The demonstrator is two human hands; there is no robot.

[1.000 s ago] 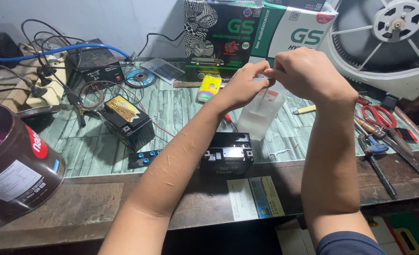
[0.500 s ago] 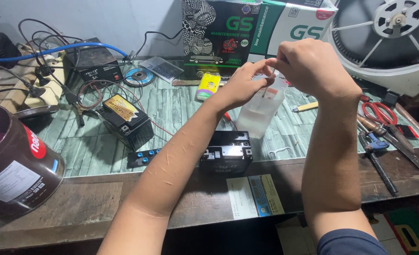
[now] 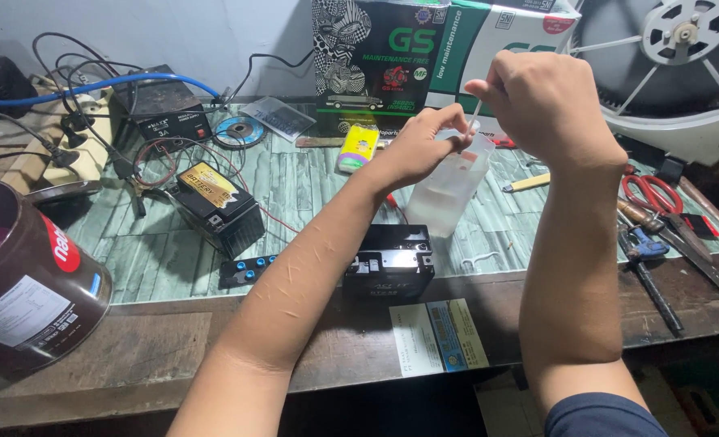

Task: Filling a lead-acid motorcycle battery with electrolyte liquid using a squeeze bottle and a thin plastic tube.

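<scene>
My left hand [image 3: 420,150] gripping clear plastic bottle [image 3: 448,188], frame centre; right hand [image 3: 542,101] pinching thin white strip [image 3: 474,116]. Bottle probably light, squashy; holding near top.

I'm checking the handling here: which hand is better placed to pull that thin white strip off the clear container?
Probably the right hand: it pinches the thin white strip above the clear container, while the left hand grips the container's top, steadying it.

Bare forearms, scratch marks on left arm [image 3: 295,283]; dk navy sleeve [image 3: 598,417] at right.
</scene>
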